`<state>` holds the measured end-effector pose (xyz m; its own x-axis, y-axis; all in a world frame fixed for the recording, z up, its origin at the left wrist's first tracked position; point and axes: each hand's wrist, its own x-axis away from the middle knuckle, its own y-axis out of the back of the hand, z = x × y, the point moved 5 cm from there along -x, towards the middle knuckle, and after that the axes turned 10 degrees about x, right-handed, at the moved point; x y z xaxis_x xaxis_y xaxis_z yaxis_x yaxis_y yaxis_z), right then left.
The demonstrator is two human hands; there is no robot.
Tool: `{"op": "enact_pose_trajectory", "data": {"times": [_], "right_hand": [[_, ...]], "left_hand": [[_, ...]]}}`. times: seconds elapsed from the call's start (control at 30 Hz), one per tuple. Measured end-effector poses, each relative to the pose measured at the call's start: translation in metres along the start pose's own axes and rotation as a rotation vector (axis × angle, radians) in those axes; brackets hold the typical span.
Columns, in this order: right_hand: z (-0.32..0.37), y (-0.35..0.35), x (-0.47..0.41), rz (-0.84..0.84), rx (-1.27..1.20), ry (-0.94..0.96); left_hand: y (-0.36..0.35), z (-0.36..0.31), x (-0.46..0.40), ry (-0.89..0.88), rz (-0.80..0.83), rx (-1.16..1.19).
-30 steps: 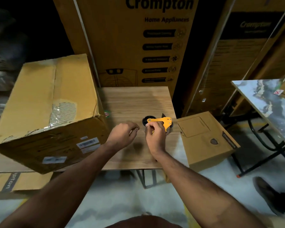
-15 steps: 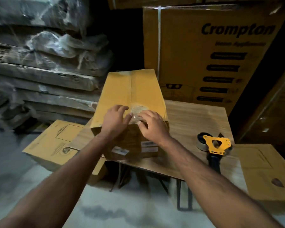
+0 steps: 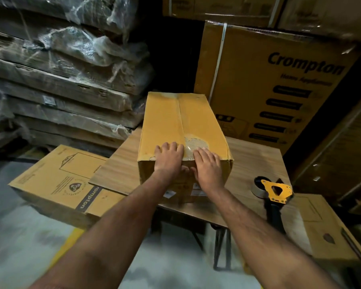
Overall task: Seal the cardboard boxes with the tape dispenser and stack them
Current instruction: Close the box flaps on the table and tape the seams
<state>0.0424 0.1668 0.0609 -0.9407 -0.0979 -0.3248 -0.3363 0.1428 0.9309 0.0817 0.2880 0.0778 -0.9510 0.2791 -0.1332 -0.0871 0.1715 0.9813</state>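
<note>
— Cardboard, how much of it, and where do the hands sit?

— One cardboard box (image 3: 183,126) stands on the wooden table (image 3: 252,163). Left hand (image 3: 168,159) and right hand (image 3: 208,165) lie side by side on the box's near top edge, fingers straight and flat, pressing on either side of a clear tape strip (image 3: 189,152) over the centre seam. Neither hand grasps anything.

— And the dispenser?

— One tape dispenser (image 3: 274,193), yellow frame and black handle, lies on the table to the right of the right hand, well apart from it, handle pointing toward the camera at the table's near edge.

— Other boxes?

— Two flat printed cartons: one carton (image 3: 65,184) lower left of the left hand, partly tucked under the table's corner; a second carton (image 3: 323,228) lower right, past the dispenser. One large printed box (image 3: 279,84) rises behind, beyond the fingertips, and wrapped stacks (image 3: 61,80) fill the far left.

— Room to move?

— Bare tabletop shows between the box's right side and the dispenser, and a narrower strip to the left of the left hand. Open floor (image 3: 19,247) lies below the forearms.
</note>
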Motion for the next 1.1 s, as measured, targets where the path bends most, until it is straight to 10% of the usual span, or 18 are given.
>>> {"op": "enact_pose_trajectory", "data": {"times": [0.43,1.1], "right_hand": [[-0.009,0.031,-0.007,-0.069,-0.101,0.118],[-0.065,-0.1,-0.335,0.367,-0.219,0.163]], "left_hand": [[0.036,0.026,-0.014,-0.101,0.346,0.28],[-0.019,0.06,-0.299,-0.044,0.302,0.134]]}}
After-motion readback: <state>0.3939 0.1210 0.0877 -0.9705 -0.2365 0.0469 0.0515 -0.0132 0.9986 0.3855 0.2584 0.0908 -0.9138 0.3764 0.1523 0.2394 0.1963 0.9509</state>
